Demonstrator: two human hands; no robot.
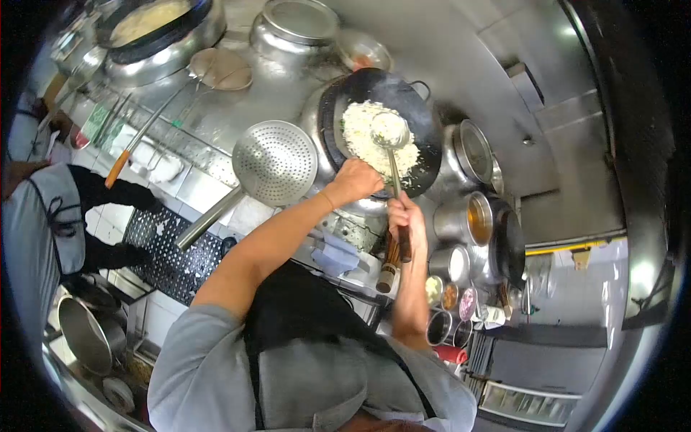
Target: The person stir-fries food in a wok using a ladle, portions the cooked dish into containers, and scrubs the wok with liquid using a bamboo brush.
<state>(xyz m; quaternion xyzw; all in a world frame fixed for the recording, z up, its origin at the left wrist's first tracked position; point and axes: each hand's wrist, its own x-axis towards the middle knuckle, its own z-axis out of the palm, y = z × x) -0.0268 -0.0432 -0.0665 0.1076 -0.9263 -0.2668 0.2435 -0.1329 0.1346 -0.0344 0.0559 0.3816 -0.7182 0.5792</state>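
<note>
My left hand [356,180] is closed in a fist at the near edge of a black wok [425,137], gripping it there; the part under the fingers is hidden. In the wok lies a heap of pale, rice-like food [363,126] with small green bits. Wrapped round the handle of a metal ladle [394,169] is my right hand [405,216]; the dark wooden end of the handle sticks out below it. The ladle's bowl rests in the food and has some of it inside. Left of the wok sits a large perforated strainer [275,162].
A lidded pot [299,21] and another wok [147,25] stand at the back left. To the right are a pot of orange liquid [479,218] and several small ingredient containers [450,295]. A co-worker [54,223] stands at the left, by a black floor mat [169,248].
</note>
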